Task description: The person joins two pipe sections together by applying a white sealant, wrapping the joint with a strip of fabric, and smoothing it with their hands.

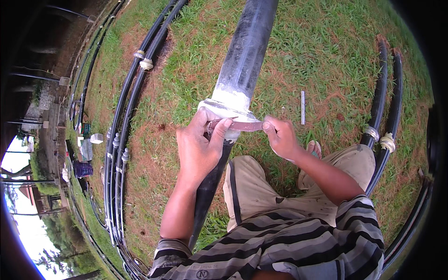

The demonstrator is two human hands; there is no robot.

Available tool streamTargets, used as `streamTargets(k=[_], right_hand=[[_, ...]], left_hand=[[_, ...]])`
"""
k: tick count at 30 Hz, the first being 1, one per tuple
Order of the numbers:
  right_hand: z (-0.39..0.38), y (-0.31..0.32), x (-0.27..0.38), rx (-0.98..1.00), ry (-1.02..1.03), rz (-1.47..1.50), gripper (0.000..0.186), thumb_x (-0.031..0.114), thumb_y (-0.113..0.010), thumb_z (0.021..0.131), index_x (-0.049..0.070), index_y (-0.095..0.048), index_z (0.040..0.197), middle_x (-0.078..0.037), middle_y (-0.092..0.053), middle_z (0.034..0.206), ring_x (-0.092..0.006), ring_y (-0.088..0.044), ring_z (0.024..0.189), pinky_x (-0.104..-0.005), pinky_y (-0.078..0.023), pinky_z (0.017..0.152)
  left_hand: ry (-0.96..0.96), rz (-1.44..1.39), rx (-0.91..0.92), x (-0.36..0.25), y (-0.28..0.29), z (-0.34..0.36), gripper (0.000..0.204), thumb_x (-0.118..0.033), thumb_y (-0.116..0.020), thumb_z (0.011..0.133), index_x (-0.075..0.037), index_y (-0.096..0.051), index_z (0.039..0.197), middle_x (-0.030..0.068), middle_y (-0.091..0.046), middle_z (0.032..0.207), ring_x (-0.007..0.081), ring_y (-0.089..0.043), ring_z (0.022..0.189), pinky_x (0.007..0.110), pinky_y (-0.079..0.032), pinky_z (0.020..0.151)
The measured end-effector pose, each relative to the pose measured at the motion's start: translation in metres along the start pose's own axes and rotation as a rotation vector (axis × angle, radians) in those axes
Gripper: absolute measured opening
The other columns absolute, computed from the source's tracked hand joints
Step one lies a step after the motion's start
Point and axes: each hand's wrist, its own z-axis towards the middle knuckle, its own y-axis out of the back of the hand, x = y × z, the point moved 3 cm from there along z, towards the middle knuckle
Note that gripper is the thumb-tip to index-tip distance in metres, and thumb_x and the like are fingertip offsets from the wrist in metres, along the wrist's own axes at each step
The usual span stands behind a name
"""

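A thick black pole (247, 44) slants across the grass in front of me, passing between my arms. White filler or powder coats its flared collar (228, 103), and a pale dusting reaches up the shaft. Against the near side of this collar lies a narrow reddish-brown strip of sandpaper (246, 126), stretched crosswise. My left hand (201, 142) grips its left end, thumb on top, beside the joint. The right end is pinched between thumb and fingers of my right hand (282, 138). White dust marks both hands. The pole's underside is hidden.
Black poles with pale joints (146, 64) lie on the left; more poles (380, 93) lie on the right. A thin white stick (303, 107) rests on the grass. Beyond the left poles stand a purple bucket (83, 169) and a white container (97, 138). My bent knees are close below.
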Motion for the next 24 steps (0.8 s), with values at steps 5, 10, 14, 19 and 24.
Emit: streamTargets(k=[5, 10, 14, 19, 24], right_hand=[[0.021, 0.0, 0.016, 0.001, 0.01, 0.014, 0.037, 0.033, -0.052, 0.106, 0.003, -0.06, 0.085, -0.018, -0.047, 0.061, -0.0353, -0.05, 0.053, -0.0424, -0.039, 0.054], [0.015, -0.002, 0.006, -0.035, 0.019, 0.03, 0.042, 0.033, -0.05, 0.107, 0.001, -0.053, 0.079, -0.013, -0.041, 0.061, -0.0203, -0.044, 0.054, -0.0381, -0.035, 0.055], [0.008, -0.004, 0.002, 0.026, -0.065, 0.108, 0.044, 0.033, -0.051, 0.107, 0.0, -0.049, 0.077, -0.008, -0.042, 0.063, -0.0163, -0.04, 0.057, -0.0371, -0.032, 0.055], [-0.001, -0.013, -0.012, 0.082, -0.027, 0.057, 0.042, 0.029, -0.048, 0.107, -0.001, -0.049, 0.078, -0.007, -0.041, 0.063, -0.0168, -0.039, 0.059, -0.0373, -0.031, 0.055], [-0.013, -0.009, -0.024, 0.083, -0.052, -0.047, 0.043, 0.03, -0.046, 0.107, 0.0, -0.046, 0.076, -0.006, -0.039, 0.062, -0.0156, -0.037, 0.059, -0.0374, -0.029, 0.055]], left_hand=[[0.292, 0.018, -0.156, 0.012, 0.024, 0.008, 0.016, -0.017, -0.074, 0.094, -0.004, -0.066, 0.089, 0.0122, -0.067, 0.071, 0.0154, -0.067, 0.063, 0.033, -0.049, 0.059], [0.109, 0.171, -0.023, -0.008, 0.019, 0.014, 0.022, -0.025, -0.073, 0.093, -0.005, -0.065, 0.088, 0.015, -0.066, 0.068, 0.0319, -0.066, 0.059, 0.042, -0.049, 0.056], [0.123, 0.067, -0.012, 0.004, 0.031, 0.015, 0.021, -0.021, -0.076, 0.091, -0.002, -0.066, 0.092, 0.0158, -0.068, 0.071, 0.025, -0.065, 0.059, 0.037, -0.049, 0.057], [0.031, 0.267, 0.038, 0.0, 0.027, 0.01, 0.023, -0.027, -0.074, 0.091, -0.005, -0.066, 0.092, 0.016, -0.066, 0.068, 0.0365, -0.066, 0.062, 0.044, -0.049, 0.057], [-0.008, 0.245, 0.034, -0.003, 0.018, -0.007, 0.025, -0.03, -0.072, 0.092, -0.007, -0.063, 0.095, 0.0156, -0.065, 0.067, 0.0391, -0.065, 0.063, 0.048, -0.049, 0.056]])
